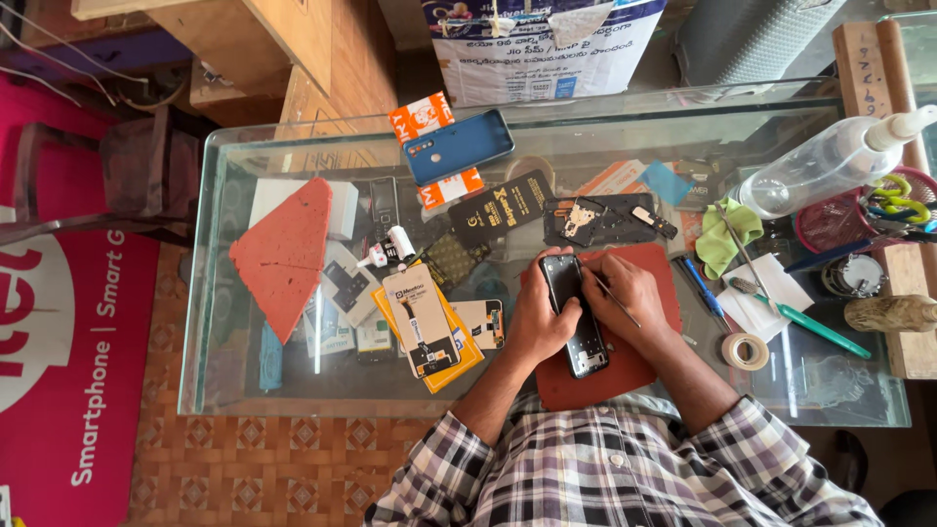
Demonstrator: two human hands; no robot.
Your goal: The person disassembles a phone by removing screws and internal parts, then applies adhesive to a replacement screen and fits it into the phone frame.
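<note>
A black smartphone [576,317] lies lengthwise on a red work mat [625,371] atop a glass counter. My left hand [540,322] clasps the phone along its left edge and holds it down. My right hand [630,291] grips a thin metal tool [613,298], with its tip at the phone's upper right side. Both forearms come up from the bottom of the view in checked sleeves.
On the glass counter [244,390] lie a blue phone [459,146], a red triangular pad [286,256], packaged phone parts [422,320], an opened black phone back [605,220], a spray bottle [830,161], a tape roll [745,350], a green-handled tool [810,327] and a green cloth [727,234].
</note>
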